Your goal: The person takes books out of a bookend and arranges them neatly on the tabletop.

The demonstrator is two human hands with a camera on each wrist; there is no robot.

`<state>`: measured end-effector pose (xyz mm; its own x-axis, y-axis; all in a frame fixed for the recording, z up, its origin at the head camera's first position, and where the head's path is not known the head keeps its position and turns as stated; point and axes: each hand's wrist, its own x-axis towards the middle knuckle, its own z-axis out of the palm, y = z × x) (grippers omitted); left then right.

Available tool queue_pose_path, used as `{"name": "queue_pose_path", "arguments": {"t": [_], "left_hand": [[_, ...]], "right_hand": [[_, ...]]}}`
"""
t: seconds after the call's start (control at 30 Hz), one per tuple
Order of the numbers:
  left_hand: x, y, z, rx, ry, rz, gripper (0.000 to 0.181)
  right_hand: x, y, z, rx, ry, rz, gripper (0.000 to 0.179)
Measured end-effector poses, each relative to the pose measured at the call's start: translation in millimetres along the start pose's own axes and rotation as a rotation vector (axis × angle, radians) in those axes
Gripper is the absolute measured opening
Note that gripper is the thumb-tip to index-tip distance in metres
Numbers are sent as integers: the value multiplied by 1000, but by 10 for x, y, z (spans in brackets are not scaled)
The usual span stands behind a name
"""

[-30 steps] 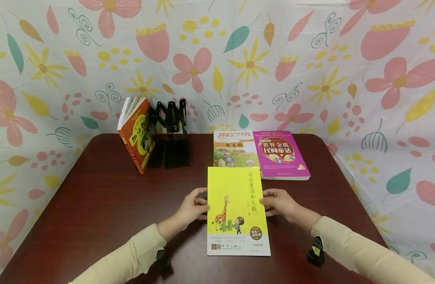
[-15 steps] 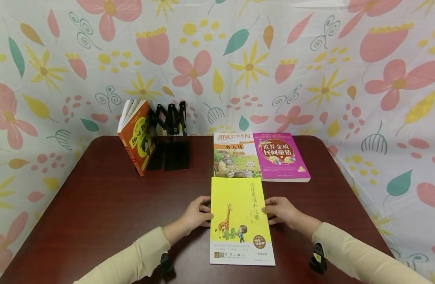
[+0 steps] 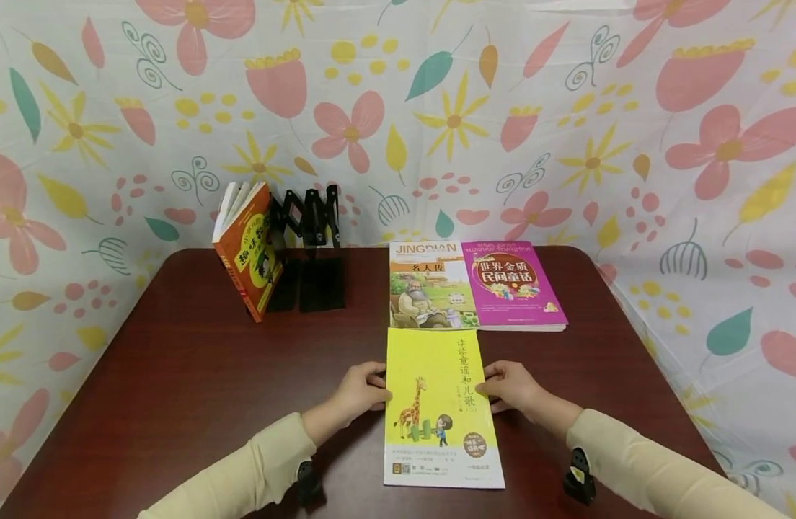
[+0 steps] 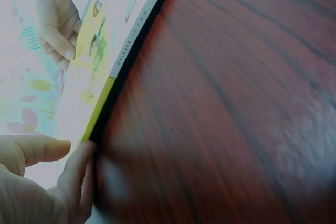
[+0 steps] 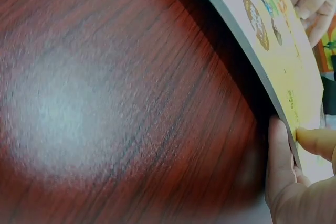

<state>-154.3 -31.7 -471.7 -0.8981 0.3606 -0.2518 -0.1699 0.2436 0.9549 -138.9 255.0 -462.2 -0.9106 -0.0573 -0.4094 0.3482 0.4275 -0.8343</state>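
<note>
Well to the left of the yellow book and farther back, an orange book stands upright at a slant on the dark red table, pale books showing behind its cover. Just right of it, left of and behind the yellow book, is a black stand with folding struts above flat plates. Next, at the yellow book's left edge, the left hand pinches the spine side, thumb above and fingers at the edge; its cream sleeve carries a small black device. The yellow book lies cover up between both hands, bowed slightly; whether it rests fully on the table I cannot tell. Directly beyond its far edge, touching or nearly so, lies a white-and-green book. At the yellow book's right edge the right hand grips it, thumb on the cover, a finger beneath. Behind and to the right of the yellow book a purple book lies flat, against the white-and-green book.
</note>
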Motion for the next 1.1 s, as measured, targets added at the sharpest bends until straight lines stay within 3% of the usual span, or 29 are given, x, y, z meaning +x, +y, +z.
{"name": "queue_pose_path", "arguments": {"t": [0.2,0.4,0.53,0.9,1.1], "left_hand": [[23,4,38,29,13,24,57],[65,-12,42,246,47,122,54],[85,-14,45,340,64,147,52],[93,-48,39,412,105,208,51],[106,-45,30,427,78,219,52]], "right_hand": [[-18,6,23,-49,39,-35,33],[-27,-7,53,-127,99,-76,32],[-29,-9,71,-176,158,-88,37],[-58,23,149,-305,270,-134,43],[-48,18,171,-352,286,-153,51]]}}
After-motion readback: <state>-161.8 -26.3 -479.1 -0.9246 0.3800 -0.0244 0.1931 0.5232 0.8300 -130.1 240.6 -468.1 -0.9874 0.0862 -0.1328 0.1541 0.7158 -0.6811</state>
